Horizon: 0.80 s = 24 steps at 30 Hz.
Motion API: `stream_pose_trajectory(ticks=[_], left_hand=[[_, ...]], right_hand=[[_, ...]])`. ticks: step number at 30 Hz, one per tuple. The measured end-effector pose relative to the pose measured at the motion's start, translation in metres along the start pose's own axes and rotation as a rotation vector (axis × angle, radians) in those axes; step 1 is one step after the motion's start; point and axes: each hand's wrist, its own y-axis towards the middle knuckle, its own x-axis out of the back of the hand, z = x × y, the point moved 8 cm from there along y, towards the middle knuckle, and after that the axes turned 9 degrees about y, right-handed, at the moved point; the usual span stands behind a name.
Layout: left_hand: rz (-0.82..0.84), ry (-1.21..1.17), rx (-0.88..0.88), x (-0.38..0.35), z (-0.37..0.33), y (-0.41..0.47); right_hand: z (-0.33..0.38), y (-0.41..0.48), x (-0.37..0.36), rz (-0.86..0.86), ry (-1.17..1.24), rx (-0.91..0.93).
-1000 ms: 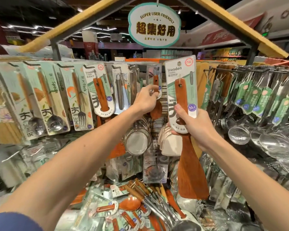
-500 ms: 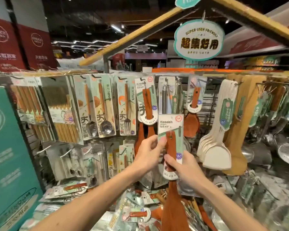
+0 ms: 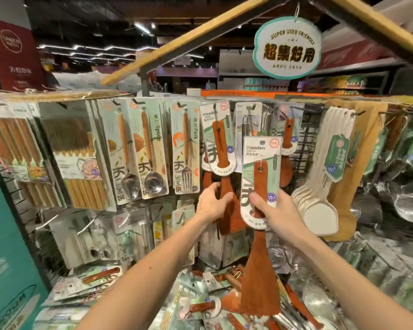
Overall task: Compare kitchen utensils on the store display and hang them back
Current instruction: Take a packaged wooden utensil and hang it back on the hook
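A dark wire-grid store display rack (image 3: 305,160) with metal hooks is seen from the front, crowded with packaged utensils. A white oval hanging sign with a teal border (image 3: 287,47) is hung above it (the words "Super User-Friendly" can be read). Clear packs of wooden chopsticks (image 3: 81,158) are hung at the left, and a stack of cream plastic spatulas (image 3: 320,203) at the right. Between them, carded steel spoons with wooden handles (image 3: 150,153) and a carded fork (image 3: 185,151) are hung side by side.

A reddish-brown wooden turner in a green-and-white card sleeve (image 3: 259,277) is held upright in front of the rack, off any hook, blade down. It is gripped at the bottom of its card by the right hand (image 3: 275,215), thumb on the front. Just to its left, a matching carded wooden turner on a hook (image 3: 221,144) is hung, and its blade is clasped between the thumb and fingers of the left hand (image 3: 211,203).
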Motion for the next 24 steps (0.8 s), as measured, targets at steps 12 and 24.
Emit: stream_pose_trajectory(ticks=[12,24], left_hand=[[0.128,0.023,-0.187,0.002,0.003,-0.025],[-0.079,0.136,-0.131,0.044,0.037,-0.022]], right_hand=[[0.011,0.005,-0.02,0.034,-0.047,0.039],[0.024,0.004,-0.016,0.056,-0.036,0.036]])
